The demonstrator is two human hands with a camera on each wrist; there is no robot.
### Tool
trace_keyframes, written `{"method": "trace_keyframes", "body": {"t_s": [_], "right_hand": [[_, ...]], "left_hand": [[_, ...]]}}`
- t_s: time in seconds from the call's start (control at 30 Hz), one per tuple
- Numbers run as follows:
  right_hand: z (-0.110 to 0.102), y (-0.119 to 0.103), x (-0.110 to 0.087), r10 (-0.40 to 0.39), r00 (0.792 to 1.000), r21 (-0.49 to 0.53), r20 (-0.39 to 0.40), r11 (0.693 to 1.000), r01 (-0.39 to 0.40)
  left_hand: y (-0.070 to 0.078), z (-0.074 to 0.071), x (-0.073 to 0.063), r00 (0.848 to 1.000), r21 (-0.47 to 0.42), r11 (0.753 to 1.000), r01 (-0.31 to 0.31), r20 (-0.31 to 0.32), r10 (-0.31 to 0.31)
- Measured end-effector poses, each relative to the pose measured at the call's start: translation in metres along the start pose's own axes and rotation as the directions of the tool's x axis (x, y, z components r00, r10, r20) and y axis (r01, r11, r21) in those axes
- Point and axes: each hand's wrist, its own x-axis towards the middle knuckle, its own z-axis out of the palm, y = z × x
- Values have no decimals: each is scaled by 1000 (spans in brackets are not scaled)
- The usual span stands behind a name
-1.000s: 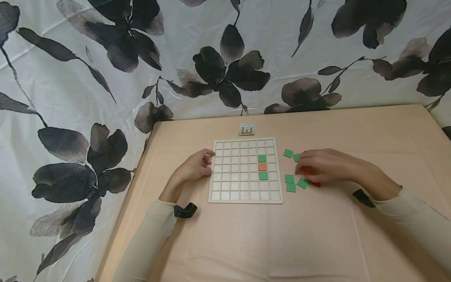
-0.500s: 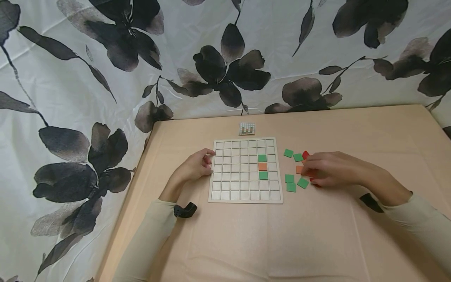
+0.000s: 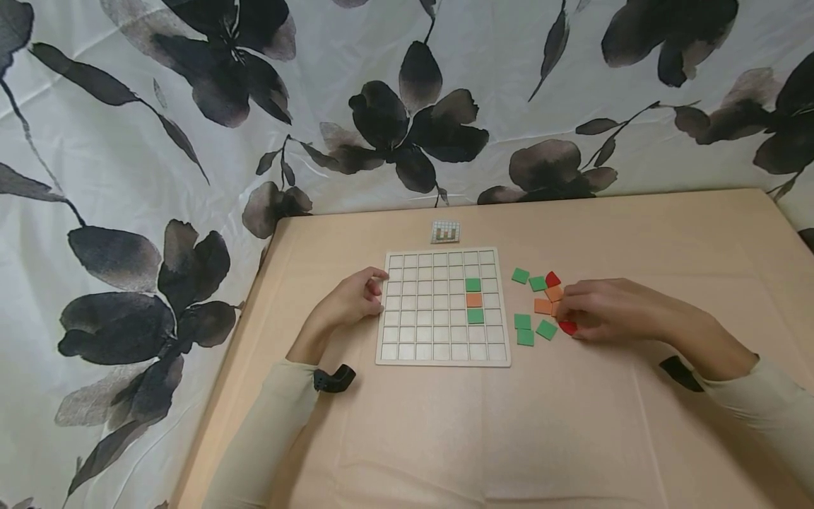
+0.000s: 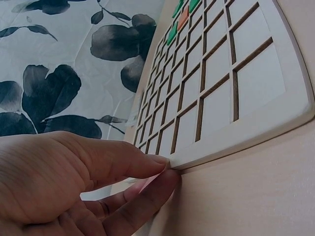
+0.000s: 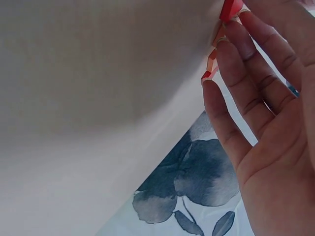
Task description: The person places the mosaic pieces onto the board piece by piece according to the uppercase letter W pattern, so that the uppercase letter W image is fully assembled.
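Observation:
A white grid board (image 3: 439, 311) lies on the table, with two green tiles and an orange tile (image 3: 473, 300) between them in one column. My left hand (image 3: 357, 297) pinches the board's left edge between thumb and finger; the left wrist view shows the thumb tip (image 4: 156, 161) on the rim. To the right of the board, my right hand (image 3: 610, 309) reaches over loose tiles, its long fingers stretched with the tips at them. A red tile (image 3: 568, 327) lies by its thumb, and several orange tiles (image 3: 543, 306) are partly hidden under its fingertips.
Loose green tiles (image 3: 546, 329) lie between the board and the right hand. Another red tile (image 3: 552, 279) is at the far end of the pile. A small card with a grid pattern (image 3: 445, 232) sits behind the board. Floral cloth (image 3: 381, 106) hangs behind the table.
My right hand has drawn back to the right, uncovering red and orange tiles that were under it. The left hand stays at the board's edge, and the tiles on the board are unchanged.

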Motion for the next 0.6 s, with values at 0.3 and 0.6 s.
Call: {"method": "trace_keyframes", "body": {"t_s": [0.3, 0.6], "right_hand": [[0, 5, -4, -56, 995, -4, -79, 998, 56], [-1, 9, -5, 39, 998, -25, -44, 999, -40]], "left_hand": [[0, 0, 1, 1000, -8, 1000, 15, 3, -15], [1, 0, 1, 1000, -35, 999, 9, 14, -9]]}}
